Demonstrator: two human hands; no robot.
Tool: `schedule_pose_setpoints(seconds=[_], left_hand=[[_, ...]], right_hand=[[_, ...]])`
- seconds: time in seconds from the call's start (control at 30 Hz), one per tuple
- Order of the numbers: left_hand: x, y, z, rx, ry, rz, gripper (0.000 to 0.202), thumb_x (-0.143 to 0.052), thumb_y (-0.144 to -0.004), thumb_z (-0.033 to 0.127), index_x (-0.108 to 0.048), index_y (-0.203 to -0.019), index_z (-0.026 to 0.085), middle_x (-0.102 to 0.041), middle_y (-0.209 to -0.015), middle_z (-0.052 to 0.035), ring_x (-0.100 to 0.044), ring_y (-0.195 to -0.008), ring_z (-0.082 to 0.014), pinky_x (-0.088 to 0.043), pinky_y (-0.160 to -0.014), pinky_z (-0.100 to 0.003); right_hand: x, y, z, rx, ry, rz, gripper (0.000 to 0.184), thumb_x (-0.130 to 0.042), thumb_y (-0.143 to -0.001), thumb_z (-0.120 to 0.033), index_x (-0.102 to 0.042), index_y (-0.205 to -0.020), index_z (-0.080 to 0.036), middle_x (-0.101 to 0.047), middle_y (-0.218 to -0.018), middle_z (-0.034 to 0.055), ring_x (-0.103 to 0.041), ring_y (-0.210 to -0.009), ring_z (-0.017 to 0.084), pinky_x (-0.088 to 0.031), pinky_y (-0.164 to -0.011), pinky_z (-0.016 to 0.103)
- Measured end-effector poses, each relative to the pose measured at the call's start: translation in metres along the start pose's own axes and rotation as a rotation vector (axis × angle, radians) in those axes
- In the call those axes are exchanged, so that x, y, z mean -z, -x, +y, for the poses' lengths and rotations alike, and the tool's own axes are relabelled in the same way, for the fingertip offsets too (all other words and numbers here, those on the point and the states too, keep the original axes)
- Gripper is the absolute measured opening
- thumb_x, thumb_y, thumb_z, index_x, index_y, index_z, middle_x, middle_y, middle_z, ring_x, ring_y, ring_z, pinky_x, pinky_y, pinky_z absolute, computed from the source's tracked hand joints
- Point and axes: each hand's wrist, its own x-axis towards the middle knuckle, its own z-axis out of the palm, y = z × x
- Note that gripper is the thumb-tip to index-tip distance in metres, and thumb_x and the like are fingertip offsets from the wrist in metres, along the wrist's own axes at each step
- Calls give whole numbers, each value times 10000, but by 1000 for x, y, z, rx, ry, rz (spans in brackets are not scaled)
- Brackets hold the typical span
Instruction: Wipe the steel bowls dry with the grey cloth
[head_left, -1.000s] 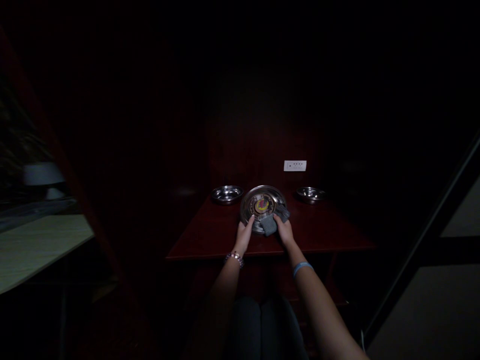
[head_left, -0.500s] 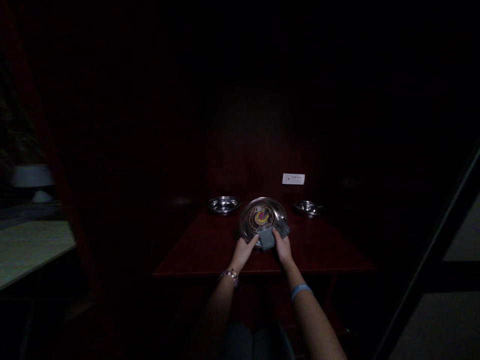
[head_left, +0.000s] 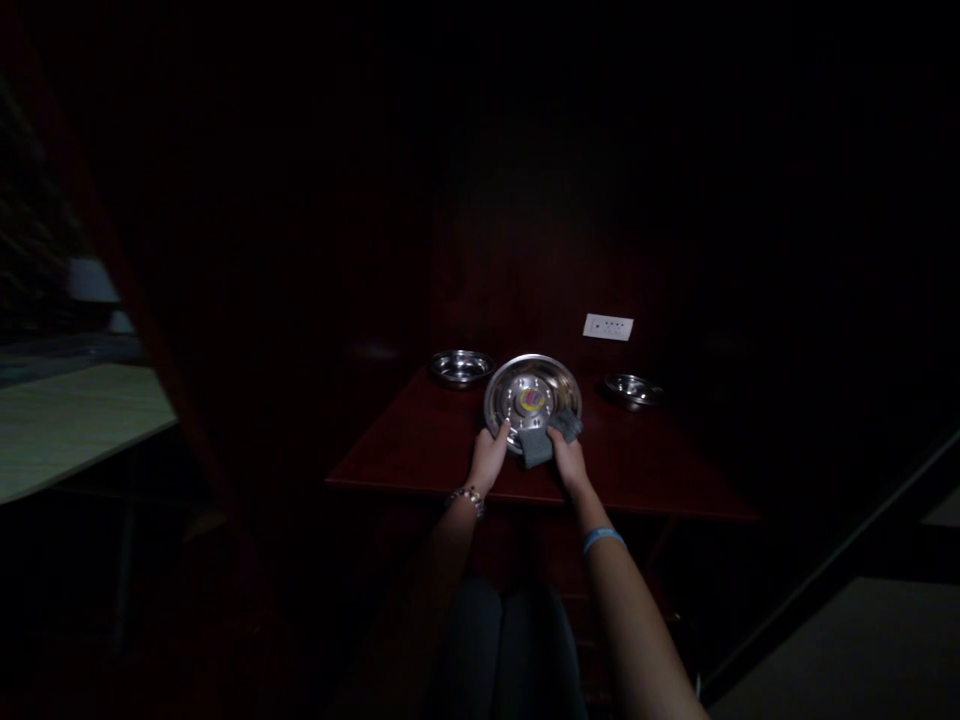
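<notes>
Tilted up toward me, a shiny steel bowl (head_left: 559, 385) with a yellow and red label at its centre is held over the table. My left hand (head_left: 489, 458) grips its lower left rim, thumb on the inner side. A grey cloth (head_left: 537, 447) hangs over the lower right rim. My right hand (head_left: 568, 462) pinches the cloth against the bowl with the thumb in front; its other fingers are hidden behind.
On the dark red table (head_left: 420, 460), one steel bowl (head_left: 460, 370) stands at the back left and a smaller bowl (head_left: 634, 391) at the back right. A white socket plate (head_left: 608, 327) is on the back wall. A pale tabletop (head_left: 82, 420) lies far left.
The bowl has tipped so its inside faces me more fully, and the cloth's right end has shifted against the rim. The whole view has tilted, with the table sitting higher.
</notes>
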Motion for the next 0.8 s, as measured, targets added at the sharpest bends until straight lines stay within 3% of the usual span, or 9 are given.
schedule_pose_setpoints(seconds=[0.23, 0.43, 0.6, 0.8], left_hand=[[-3, 5, 4, -116, -43, -161, 290, -661, -770, 326, -719, -1006, 168, -723, -1088, -102, -648, -1069, -254, -446, -1003, -379], [-5, 3, -6, -85, -180, -169, 276, -598, -812, 340, -721, -967, 148, -739, -1008, -118, -656, -1033, -257, -438, -997, -350], [-1, -6, -13, -96, -107, -184, 328, -517, -837, 276, -675, -1065, 102, -700, -1137, -122, -614, -1111, -241, -421, -1017, -338], [0, -14, -21, -25, -48, -96, 307, -537, -806, 287, -678, -1032, 136, -714, -1099, -97, -637, -1060, -228, -458, -972, -354]], right_hand=[[0, 0, -1, -35, -105, -5, 456, -600, -754, -455, -658, -1129, -202, -690, -1174, 49, -612, -1136, 256, -433, -1032, 396], [1, 3, -8, -27, -197, -56, 490, -630, -744, -473, -657, -1140, -186, -677, -1196, 58, -596, -1156, 267, -433, -1036, 405], [-2, 3, -4, -26, -136, -88, 446, -651, -735, -463, -678, -1098, -206, -688, -1174, 43, -598, -1151, 258, -414, -1049, 392], [-3, 3, -4, -1, -99, -77, 424, -627, -746, -446, -670, -1097, -211, -692, -1167, 38, -610, -1130, 248, -416, -1034, 378]])
